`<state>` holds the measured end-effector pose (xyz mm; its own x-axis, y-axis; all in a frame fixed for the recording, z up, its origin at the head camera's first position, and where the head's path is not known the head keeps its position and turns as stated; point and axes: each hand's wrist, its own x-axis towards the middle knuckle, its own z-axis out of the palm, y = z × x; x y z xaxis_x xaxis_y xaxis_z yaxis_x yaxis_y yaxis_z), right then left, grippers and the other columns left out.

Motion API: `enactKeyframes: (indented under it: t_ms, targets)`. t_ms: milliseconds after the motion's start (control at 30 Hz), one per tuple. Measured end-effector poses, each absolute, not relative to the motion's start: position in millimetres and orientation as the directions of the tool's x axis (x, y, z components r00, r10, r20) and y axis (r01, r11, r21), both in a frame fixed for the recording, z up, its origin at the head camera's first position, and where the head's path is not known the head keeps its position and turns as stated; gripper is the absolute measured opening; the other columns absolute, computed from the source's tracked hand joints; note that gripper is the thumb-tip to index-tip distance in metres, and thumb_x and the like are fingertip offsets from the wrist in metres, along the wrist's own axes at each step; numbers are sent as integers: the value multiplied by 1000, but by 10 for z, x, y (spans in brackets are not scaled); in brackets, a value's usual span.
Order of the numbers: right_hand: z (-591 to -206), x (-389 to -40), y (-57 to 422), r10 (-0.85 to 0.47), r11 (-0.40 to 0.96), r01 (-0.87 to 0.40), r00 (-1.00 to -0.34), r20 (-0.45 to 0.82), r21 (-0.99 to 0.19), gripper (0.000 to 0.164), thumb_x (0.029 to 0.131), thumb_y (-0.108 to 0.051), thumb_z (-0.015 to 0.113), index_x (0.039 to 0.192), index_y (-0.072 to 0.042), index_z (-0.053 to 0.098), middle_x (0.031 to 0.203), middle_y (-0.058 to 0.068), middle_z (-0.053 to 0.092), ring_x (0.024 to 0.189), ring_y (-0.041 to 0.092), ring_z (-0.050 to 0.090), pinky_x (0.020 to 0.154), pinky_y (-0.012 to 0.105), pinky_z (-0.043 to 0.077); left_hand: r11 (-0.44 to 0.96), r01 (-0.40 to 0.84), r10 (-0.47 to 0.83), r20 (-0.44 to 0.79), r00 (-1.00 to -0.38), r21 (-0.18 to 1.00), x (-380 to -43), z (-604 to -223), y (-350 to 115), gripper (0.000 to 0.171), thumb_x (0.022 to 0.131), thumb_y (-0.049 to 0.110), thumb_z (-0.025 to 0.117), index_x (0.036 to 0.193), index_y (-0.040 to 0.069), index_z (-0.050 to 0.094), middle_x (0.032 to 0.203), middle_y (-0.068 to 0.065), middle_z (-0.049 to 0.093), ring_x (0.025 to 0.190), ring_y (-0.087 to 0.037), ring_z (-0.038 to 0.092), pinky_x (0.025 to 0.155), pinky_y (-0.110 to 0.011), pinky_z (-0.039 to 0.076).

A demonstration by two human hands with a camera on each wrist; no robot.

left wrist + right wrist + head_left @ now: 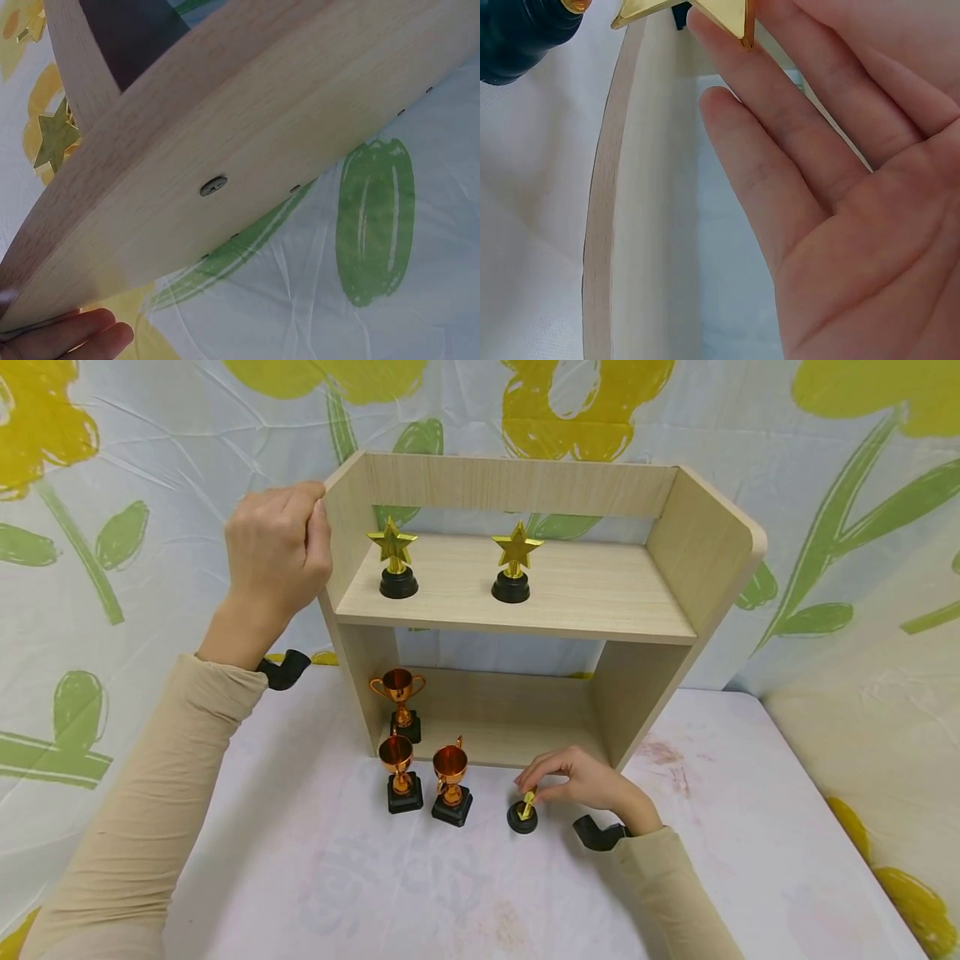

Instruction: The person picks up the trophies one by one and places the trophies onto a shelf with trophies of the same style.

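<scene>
My left hand (277, 543) grips the top left edge of a pale wooden shelf (517, 627); in the left wrist view, its fingers (90, 337) lie against the side panel. On the white table, my right hand (581, 781) pinches a small gold star trophy (522, 816) with a round black base, in front of the shelf's lower right. The right wrist view shows part of its gold star (724, 15). Two other star trophies stand on the upper level, one at left (397, 578) and one near the middle (512, 585).
A bronze cup trophy (402, 689) stands on the lower level at left. Two more, one at left (401, 777) and one beside it (451, 777), stand on the table (375, 893) before the shelf. Behind hangs a flower-patterned cloth (187, 435).
</scene>
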<state>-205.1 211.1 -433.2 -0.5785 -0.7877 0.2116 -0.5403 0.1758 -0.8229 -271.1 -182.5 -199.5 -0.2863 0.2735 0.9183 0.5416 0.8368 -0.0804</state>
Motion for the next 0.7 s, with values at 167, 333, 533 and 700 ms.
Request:
enactKeyframes:
  t_ms: [167, 333, 533, 700]
  targets:
    - [-4311, -2036, 2106, -782, 193, -524, -593, 193, -830, 18, 83, -5, 77, 100, 2, 75, 104, 20, 72, 104, 26, 68, 91, 32, 52, 836, 544, 274, 917, -290, -78, -2703, -1985, -1822, 34, 97, 12, 39, 96, -8, 67, 85, -23, 69, 71, -41, 64, 66, -55, 48]
    - [-4303, -2032, 2103, -780, 196, -528, -594, 194, -826, 18, 83, -4, 78, 100, 2, 75, 104, 16, 73, 103, 25, 68, 91, 32, 52, 836, 542, 275, 918, -285, -82, -2703, -1987, -1821, 33, 97, 12, 40, 95, -7, 67, 83, -23, 68, 70, -41, 62, 64, -54, 48]
    - [-4303, -2037, 2112, -787, 187, -551, -579, 212, -813, 18, 83, -3, 77, 100, 2, 75, 103, 14, 73, 101, 26, 68, 88, 41, 53, 837, 540, 273, 919, -283, -83, -2703, -1994, -1818, 33, 97, 11, 40, 96, -7, 67, 83, -23, 68, 69, -42, 62, 63, -54, 47]
    - [-4290, -2032, 2126, -782, 209, -553, -589, 202, -806, 18, 84, -5, 76, 100, 2, 75, 104, 12, 74, 100, 25, 69, 89, 38, 53, 835, 543, 276, 921, -277, -87, -2701, -1994, -1811, 33, 97, 11, 40, 96, -8, 67, 83, -23, 68, 69, -41, 62, 64, -54, 48]
